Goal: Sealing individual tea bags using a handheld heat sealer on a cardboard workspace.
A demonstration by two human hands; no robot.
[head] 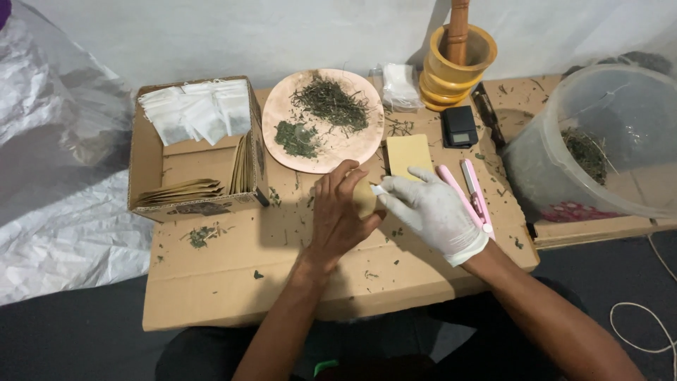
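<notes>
My bare left hand (pixel 338 215) rests on the cardboard work surface (pixel 233 275), its fingers curled over a small tan paper pouch (pixel 364 199). My right hand (pixel 431 209), in a white glove, pinches the white end of a small tea bag at the pouch's edge. Both hands meet at the pouch, just below a round plate (pixel 326 152) holding dried green herbs. A stack of tan pouches (pixel 409 153) lies just beyond my right hand.
An open cardboard box (pixel 144 159) at left holds white tea bags and tan pouches. A pink sealer (pixel 471 189), small black scale (pixel 460 127), yellow mortar with pestle (pixel 457 63) and clear plastic tub (pixel 599 141) with herbs stand at right. Herb crumbs litter the cardboard.
</notes>
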